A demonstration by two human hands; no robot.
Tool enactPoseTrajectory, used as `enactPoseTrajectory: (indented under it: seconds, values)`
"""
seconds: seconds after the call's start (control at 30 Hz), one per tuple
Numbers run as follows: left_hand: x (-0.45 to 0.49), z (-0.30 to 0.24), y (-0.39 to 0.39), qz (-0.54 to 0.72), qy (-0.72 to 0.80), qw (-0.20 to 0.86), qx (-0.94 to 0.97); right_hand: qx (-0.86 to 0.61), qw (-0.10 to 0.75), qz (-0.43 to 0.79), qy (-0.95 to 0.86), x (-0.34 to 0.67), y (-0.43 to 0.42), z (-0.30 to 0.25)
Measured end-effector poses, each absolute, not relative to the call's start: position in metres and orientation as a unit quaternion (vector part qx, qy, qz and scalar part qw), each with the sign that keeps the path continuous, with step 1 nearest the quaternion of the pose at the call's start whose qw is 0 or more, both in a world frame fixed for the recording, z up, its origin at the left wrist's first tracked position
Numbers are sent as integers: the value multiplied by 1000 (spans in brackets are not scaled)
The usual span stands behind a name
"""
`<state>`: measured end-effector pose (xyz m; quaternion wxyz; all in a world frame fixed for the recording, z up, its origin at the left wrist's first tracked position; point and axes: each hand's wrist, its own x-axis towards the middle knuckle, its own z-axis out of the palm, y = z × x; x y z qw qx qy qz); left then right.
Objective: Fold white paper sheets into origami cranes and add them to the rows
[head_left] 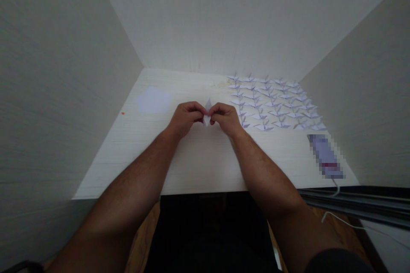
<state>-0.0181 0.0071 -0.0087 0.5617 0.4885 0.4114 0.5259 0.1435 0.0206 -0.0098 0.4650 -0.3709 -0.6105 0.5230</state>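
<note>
A small folded piece of pale lilac paper [208,111] is pinched between both hands above the middle of the white desk [198,158]. My left hand [185,117] grips its left side with closed fingers. My right hand [226,117] grips its right side the same way. A pointed tip of the paper sticks up between the thumbs. Both forearms reach in from the near edge of the desk.
Several finished paper cranes [272,102] stand in rows at the back right. A stack of lilac paper sheets [153,99] lies at the back left, with a tiny red speck [123,113] beside it. A blurred phone [326,155] with a white cable lies at the right. Walls enclose three sides.
</note>
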Motion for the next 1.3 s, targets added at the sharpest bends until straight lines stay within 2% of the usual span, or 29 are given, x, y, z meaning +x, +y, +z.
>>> enactPoseTrajectory:
  seconds: [0.67, 0.9, 1.03, 1.17, 1.3]
  values:
    - [-17, -2, 7, 536, 476, 461, 522, -410, 457, 433, -660, 139, 20, -19]
    - [-18, -10, 11, 572, 500, 407, 508, -395, 498, 319, -703, 140, 18, -16]
    - [-14, -7, 9, 579, 500, 402, 503, -426, 491, 293, -701, 139, 17, -13]
    - [-11, -3, 4, 572, 493, 416, 507, -491, 457, 283, -685, 139, 18, -14]
    - [-10, -3, 3, 553, 496, 395, 541, -502, 466, 320, -655, 140, 20, -15]
